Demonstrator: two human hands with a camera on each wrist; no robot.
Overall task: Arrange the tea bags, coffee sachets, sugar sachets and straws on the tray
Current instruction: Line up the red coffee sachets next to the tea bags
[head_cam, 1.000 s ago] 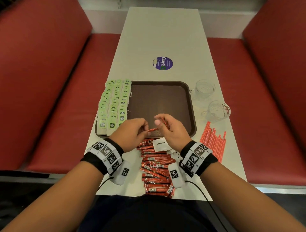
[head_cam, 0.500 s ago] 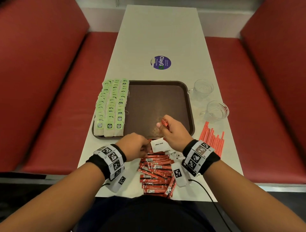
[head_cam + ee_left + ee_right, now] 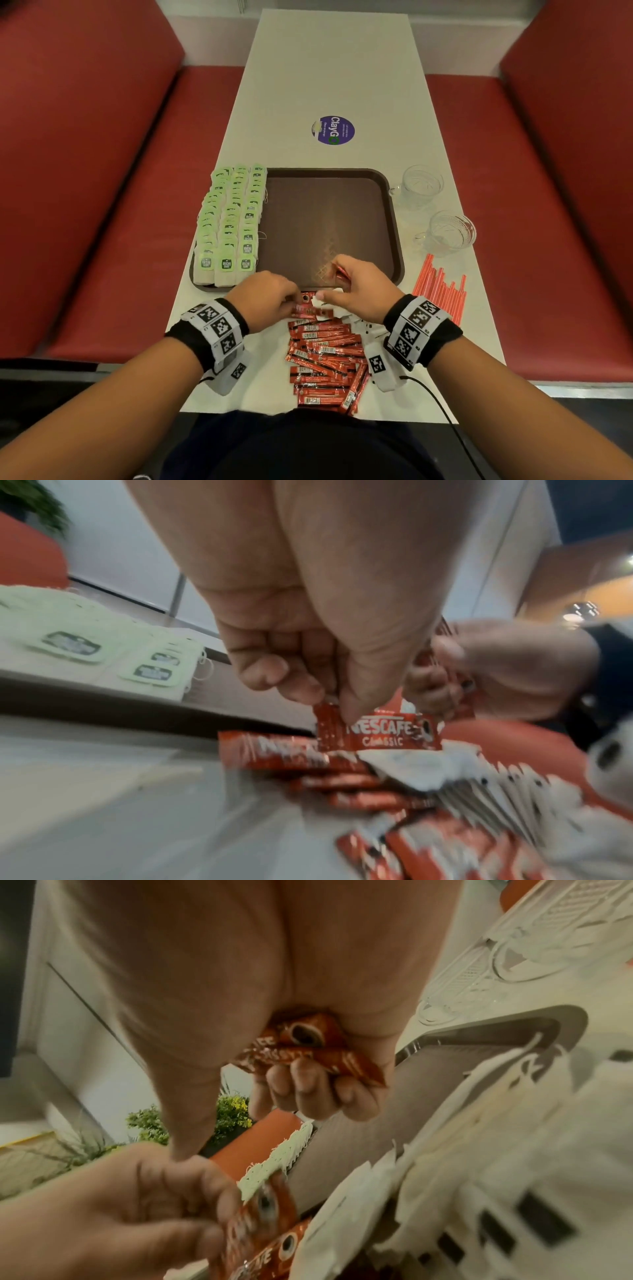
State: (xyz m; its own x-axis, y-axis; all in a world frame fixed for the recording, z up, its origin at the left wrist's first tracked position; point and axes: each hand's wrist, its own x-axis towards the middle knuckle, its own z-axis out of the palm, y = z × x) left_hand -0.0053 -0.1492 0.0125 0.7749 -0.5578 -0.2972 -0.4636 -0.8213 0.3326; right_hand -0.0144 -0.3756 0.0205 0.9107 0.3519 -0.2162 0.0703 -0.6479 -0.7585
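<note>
Head view: our left hand [image 3: 265, 296] pinches 1 coffee sachet [image 3: 377, 734] off the pile [image 3: 325, 356] on the counter [image 3: 329, 68]; our right hand [image 3: 359, 291] grips gathered sachets [image 3: 308, 1047] beside the tray [image 3: 394, 219]. We should square their ends before laying them beside the tea bags [image 3: 233, 219].

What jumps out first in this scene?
Rows of pale green tea bags fill the left side of a brown plastic tray. Nearer, a heap of red coffee sachets lies on the white table, where the left hand pinches one and the right hand grips several.
</note>
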